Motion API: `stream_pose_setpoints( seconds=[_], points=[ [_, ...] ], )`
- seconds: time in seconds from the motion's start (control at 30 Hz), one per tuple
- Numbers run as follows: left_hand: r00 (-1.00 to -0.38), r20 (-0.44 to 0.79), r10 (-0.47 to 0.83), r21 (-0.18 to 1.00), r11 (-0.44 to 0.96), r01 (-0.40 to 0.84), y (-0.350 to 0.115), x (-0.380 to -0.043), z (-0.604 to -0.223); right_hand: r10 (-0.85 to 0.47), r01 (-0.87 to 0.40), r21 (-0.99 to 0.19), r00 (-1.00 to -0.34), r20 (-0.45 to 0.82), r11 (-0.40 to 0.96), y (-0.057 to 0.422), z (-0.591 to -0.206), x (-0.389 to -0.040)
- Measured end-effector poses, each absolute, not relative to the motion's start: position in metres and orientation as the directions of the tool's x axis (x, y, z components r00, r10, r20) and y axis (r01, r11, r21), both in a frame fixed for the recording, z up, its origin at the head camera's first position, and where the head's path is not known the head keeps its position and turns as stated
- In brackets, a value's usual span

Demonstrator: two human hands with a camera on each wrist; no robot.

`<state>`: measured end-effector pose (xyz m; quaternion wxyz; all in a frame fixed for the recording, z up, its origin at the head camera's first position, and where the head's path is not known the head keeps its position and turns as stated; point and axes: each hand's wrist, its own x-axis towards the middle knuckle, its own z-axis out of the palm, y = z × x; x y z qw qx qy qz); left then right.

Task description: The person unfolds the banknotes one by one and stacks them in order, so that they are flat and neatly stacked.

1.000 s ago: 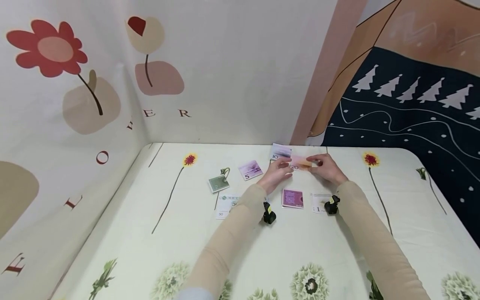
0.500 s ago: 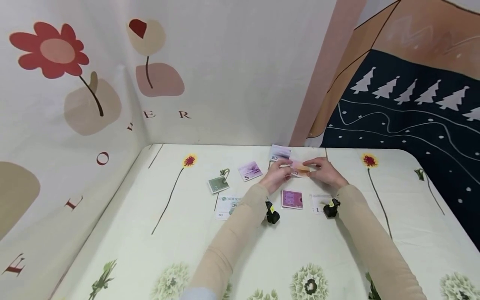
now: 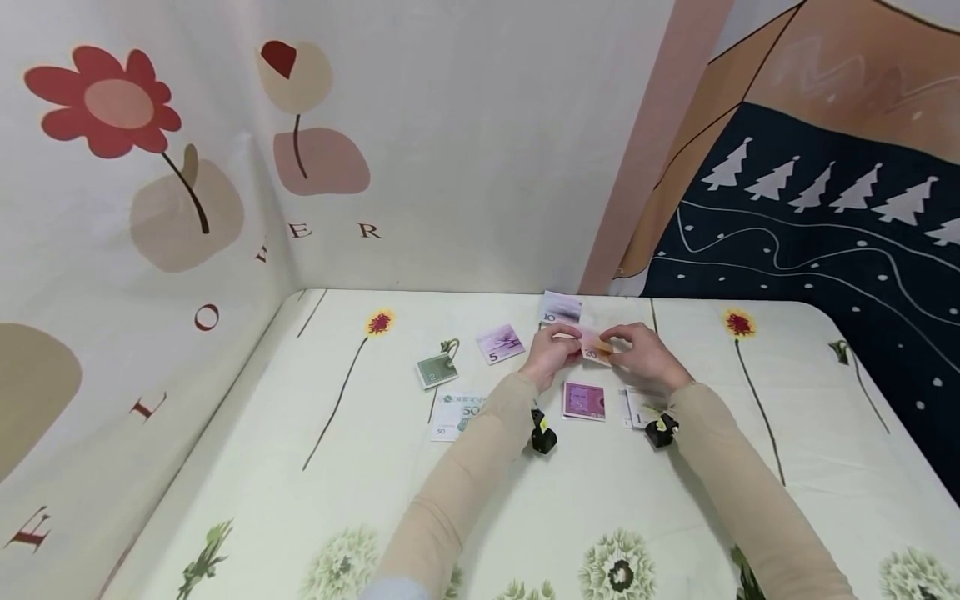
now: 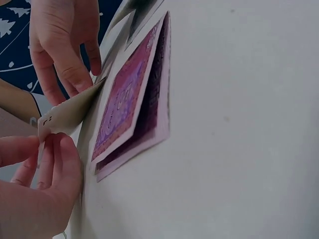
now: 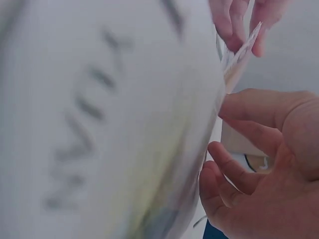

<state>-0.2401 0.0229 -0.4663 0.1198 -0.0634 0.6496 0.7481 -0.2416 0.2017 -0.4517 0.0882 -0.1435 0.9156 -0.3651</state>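
Note:
Between both hands is a pink-orange banknote marked 20 [image 3: 595, 347], its surface raised off the table in the left wrist view. My left hand [image 3: 552, 358] pinches its left end between thumb and fingers. At its right end, the fingertips of my right hand [image 3: 647, 357] hold the edge. Just beyond lies a pale purple 10 note [image 3: 561, 308]. Nearer me sits a folded magenta note [image 3: 583, 401], its halves gaping in the left wrist view. A pale note marked 1 [image 3: 639, 407] lies under my right wrist; it fills much of the right wrist view, blurred.
Left of the hands lie a purple 5 note [image 3: 500, 343], a green 2 note [image 3: 437, 370] and a pale green 50 note [image 3: 453, 415], partly covered by my left sleeve. A flower-printed cloth [image 3: 300, 517] covers the table, with fabric walls behind and at left.
Both hands have drawn slightly toward me with the 20 note, which now shows at a steeper angle. The 1 note beside my right wrist looks shifted, with one edge lifted.

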Motion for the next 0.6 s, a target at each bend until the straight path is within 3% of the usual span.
stream_pose_setpoints(
  seconds=[0.6],
  points=[
    [-0.991,-0.126,0.055,0.987,-0.096,-0.130,0.001,-0.224,-0.453,-0.320,-0.227,-0.795,-0.946,0.043,0.563,0.169,-0.433,-0.220]
  ],
)
